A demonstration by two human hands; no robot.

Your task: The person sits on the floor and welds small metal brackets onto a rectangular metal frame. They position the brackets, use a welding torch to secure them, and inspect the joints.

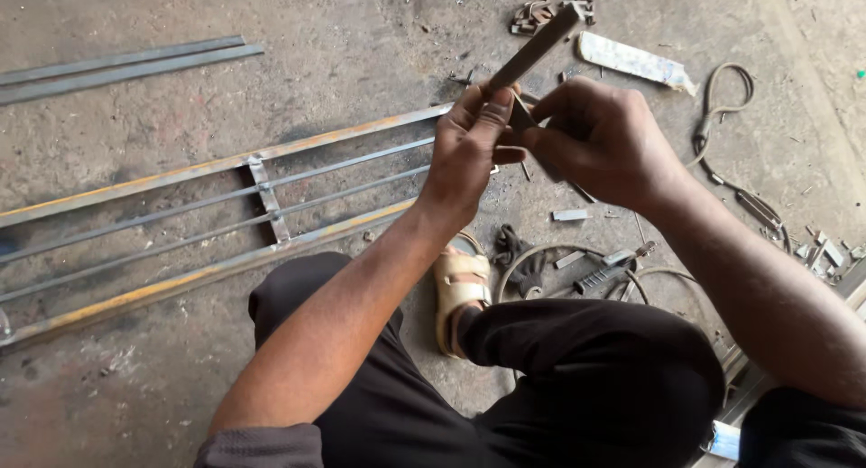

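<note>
— Where is the metal bar (534, 51) held?

— It is gripped at its lower end by the left hand (469, 152), fingers closed round it, above the floor (361, 53) and the metal frame (216, 215).

— How is it aimed?

— Its long axis is tilted up and away to the right. The right hand (600, 139) is pressed just beside it, fingers curled shut; whether anything is pinched there cannot be told.

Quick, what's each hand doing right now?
Left hand: closed on a flat metal bar, held up.
Right hand: closed around the bar's lower end; whether it holds anything else cannot be told.
</note>
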